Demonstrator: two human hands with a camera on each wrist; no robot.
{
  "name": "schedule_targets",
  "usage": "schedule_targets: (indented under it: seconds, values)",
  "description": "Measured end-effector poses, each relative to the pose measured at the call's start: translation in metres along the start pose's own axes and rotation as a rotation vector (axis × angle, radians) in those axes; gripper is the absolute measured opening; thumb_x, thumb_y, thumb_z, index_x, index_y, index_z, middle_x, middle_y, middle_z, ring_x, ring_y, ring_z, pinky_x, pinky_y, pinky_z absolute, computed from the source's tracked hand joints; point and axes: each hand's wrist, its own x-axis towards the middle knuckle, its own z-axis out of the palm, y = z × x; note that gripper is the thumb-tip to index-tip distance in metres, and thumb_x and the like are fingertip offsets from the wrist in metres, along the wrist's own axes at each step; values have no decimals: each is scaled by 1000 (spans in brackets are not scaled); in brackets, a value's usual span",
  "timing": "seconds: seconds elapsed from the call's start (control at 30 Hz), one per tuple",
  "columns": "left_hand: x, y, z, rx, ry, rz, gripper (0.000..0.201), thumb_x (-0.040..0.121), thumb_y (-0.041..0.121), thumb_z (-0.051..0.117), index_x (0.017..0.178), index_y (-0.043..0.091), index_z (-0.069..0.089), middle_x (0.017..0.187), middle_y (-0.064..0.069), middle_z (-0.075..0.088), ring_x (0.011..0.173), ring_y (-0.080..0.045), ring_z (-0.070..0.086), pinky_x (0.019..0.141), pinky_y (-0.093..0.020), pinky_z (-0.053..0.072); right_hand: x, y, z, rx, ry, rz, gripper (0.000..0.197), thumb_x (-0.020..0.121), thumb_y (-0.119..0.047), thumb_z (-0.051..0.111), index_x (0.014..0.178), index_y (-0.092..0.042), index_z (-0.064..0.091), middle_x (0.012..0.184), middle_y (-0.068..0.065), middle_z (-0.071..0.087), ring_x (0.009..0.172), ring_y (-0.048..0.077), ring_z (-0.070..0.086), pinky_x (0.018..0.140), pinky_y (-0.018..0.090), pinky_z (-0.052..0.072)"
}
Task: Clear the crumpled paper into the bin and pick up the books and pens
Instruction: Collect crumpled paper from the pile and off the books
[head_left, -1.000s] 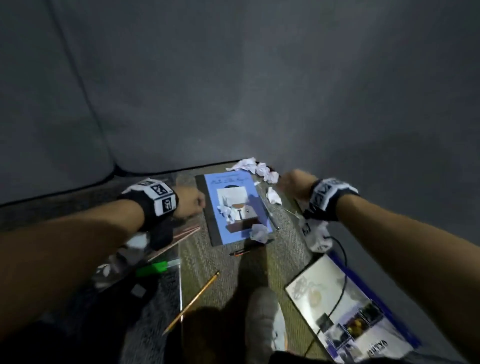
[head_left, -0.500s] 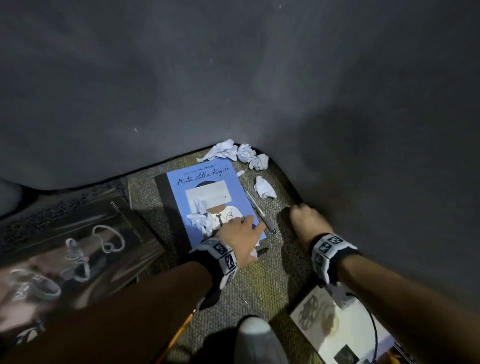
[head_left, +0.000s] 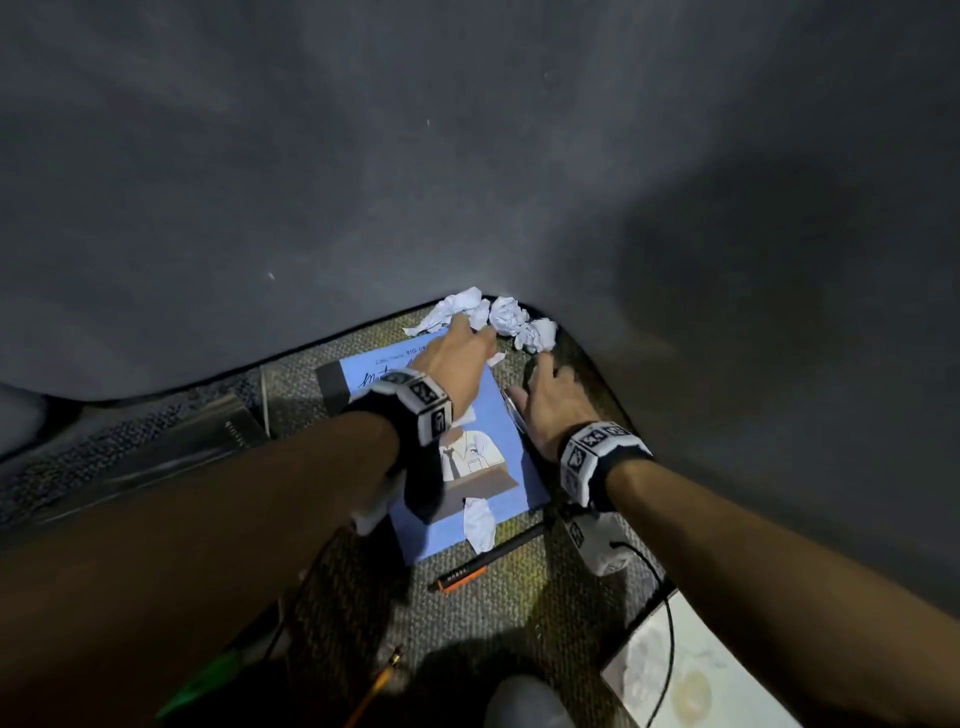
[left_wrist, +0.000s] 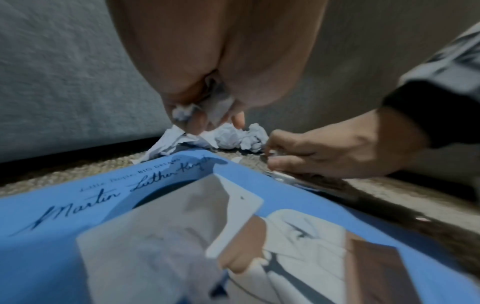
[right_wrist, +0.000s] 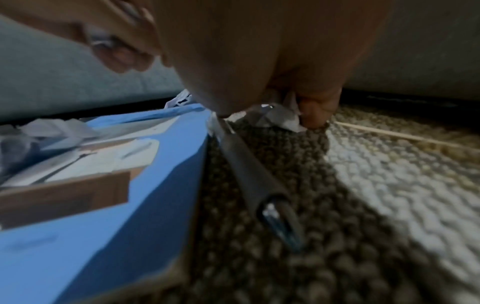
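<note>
Head view: left hand clutches crumpled paper by the sofa edge; right hand pinches a scrap.

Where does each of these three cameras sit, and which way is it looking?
Head: worn on the head, looking down at the blue picture book on the woven rug; both forearms show.
Left wrist: low over the book, facing the white crumpled paper balls; left hand above.
Right wrist: at rug level beside the book's edge, along a grey pen; right hand above.
All three share the book.
</note>
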Motion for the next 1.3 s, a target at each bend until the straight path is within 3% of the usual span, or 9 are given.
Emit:
schedule_targets:
  seconds: [0.17,0.27,0.4,0.5,0.7,0.87,1.03,1.2,1.3]
  values:
    - [42,-1,21,178,-61,-10,34,94,32,53,122,13,50,123,-12,44,94,-36,60,67,-38,45,0,2,-4,-21,-53,60,27,94,-8,44,120,-5,37,131,18,32,110,42,51,88,46,41]
    - [53,3,37,190,-56,-24,41,93,36,56,125,13,44,128,-10,39,97,-37,60,63,-39,44,-8,2,-15,-42,23,16,36,85,7,35,118,-8,32,125,20,43,106,40,55,86,46,41]
    - [64,4,36,196,-53,-38,35,88,13,60,120,16,46,124,-10,41,94,-36,61,63,-41,47,0,-5,-37,-28,193,-93,40,84,4,33,119,-14,27,103,22,60,87,40,57,71,41,38]
    - [64,5,28,237,-111,-34,41,83,-6,54,121,8,45,123,-13,39,99,-38,59,66,-42,42,23,-8,-34,-112,160,-136,42,92,-10,40,132,-12,27,110,20,60,93,41,61,68,39,40]
    - [55,-5,15,167,267,-102,25,92,15,44,116,7,46,128,-15,34,95,-33,53,64,-39,38,33,-8,-23,-94,144,-149,30,92,-34,47,112,-13,43,100,19,64,88,42,62,68,38,46]
    - [63,-22,34,246,-61,-180,36,97,17,39,132,20,36,151,-11,16,115,-38,46,80,-45,45,22,-20,-35,28,265,-188,33,88,-38,47,110,-14,43,94,21,64,86,45,59,64,39,41]
    - [68,-32,25,174,-1,-41,26,95,22,40,120,18,45,124,-13,37,75,-33,52,65,-39,41,46,-28,-39,-59,201,-280,38,89,-41,47,118,-19,41,101,20,64,92,43,60,66,36,37]
    - [57,-38,17,-116,126,46,5,86,17,46,89,17,42,86,-9,46,79,-36,54,66,-36,40,56,-32,-38,-97,210,-252,33,88,-36,55,110,-17,40,94,19,64,87,44,61,64,38,43]
    - [37,-37,12,-357,265,-61,13,85,23,49,80,19,38,71,-7,50,74,-30,50,64,-29,36,59,-42,-40,19,190,-201,34,81,-32,65,100,-16,42,93,18,62,88,42,60,66,36,44]
